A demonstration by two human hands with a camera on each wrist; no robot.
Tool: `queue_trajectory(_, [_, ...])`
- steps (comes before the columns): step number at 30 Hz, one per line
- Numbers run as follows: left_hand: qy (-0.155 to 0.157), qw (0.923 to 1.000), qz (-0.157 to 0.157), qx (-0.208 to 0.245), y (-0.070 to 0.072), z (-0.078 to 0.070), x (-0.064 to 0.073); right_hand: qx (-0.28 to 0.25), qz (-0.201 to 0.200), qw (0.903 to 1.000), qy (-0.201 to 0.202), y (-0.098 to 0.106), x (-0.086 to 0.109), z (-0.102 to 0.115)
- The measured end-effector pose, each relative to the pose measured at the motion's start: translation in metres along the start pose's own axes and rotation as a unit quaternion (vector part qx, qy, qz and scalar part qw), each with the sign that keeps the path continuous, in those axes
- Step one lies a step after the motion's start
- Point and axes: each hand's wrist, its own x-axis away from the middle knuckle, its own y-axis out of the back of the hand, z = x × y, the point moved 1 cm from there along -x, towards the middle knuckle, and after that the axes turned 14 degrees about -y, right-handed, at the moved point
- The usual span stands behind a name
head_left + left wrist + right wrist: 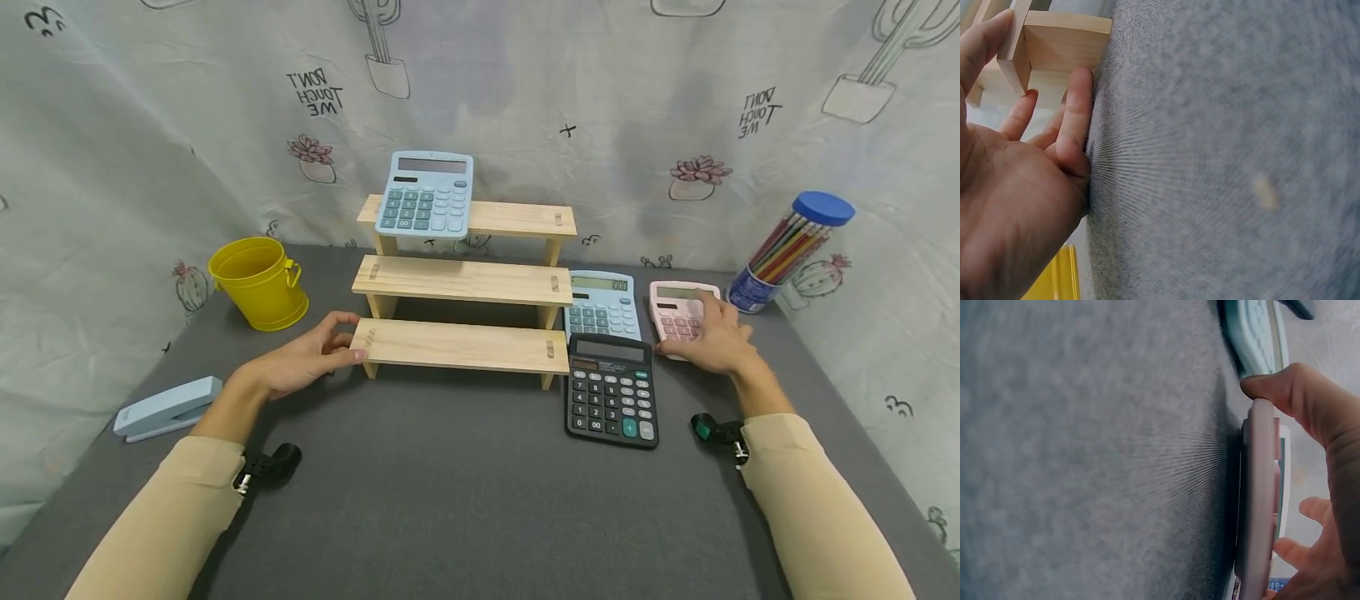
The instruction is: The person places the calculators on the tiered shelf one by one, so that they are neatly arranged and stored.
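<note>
A three-step wooden shelf point(457, 345) stands in the middle of the table. My left hand point(303, 358) holds the left end of its lowest board, thumb on the upper side and other fingers at the end and leg point(1063, 40) in the left wrist view. Over at the right, my right hand point(716, 340) grips a pink calculator point(672, 308), thumb at its left edge and fingers reaching across to the far side. A blue calculator point(427, 196) leans upright on the top step. Another blue calculator point(600, 304) and a black calculator point(611, 392) lie right of the shelf, the black one overlapping the blue.
A yellow bucket point(262, 287) stands at the back left, with a light blue stapler point(168, 407) in front of it. Behind the right hand, a blue-lidded tube of pencils point(783, 254) tilts at the back right. A printed cloth point(525, 100) hangs behind the grey table point(480, 500).
</note>
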Motion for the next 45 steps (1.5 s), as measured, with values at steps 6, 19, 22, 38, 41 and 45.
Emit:
queue_trajectory(6, [-0.001, 1.0000, 0.004, -0.006, 0.001, -0.001, -0.002, -0.012, -0.003, 0.9999, 0.009, 0.007, 0.006, -0.003])
queue_trajectory(19, [0.010, 0.9998, 0.018, -0.005, 0.008, 0.000, -0.001, -0.045, -0.048, 0.9964, 0.054, 0.036, 0.034, 0.027])
queue_trajectory(22, [0.011, 0.9998, 0.013, -0.006, 0.007, 0.002, -0.001, -0.055, -0.048, 0.9951, 0.066, 0.039, 0.038, 0.033])
queue_trajectory(38, [0.007, 0.9999, 0.013, -0.001, 0.007, 0.003, -0.002, -0.089, -0.026, 0.9881, 0.123, 0.045, 0.076, 0.069])
queue_trajectory(41, [0.009, 0.9999, 0.010, 0.000, 0.006, 0.003, -0.002, -0.094, -0.028, 0.9850, 0.142, 0.045, 0.081, 0.077])
queue_trajectory(45, [0.009, 0.9999, 0.006, 0.003, 0.005, 0.004, -0.005, -0.090, -0.037, 0.9824, 0.159, 0.049, 0.085, 0.086])
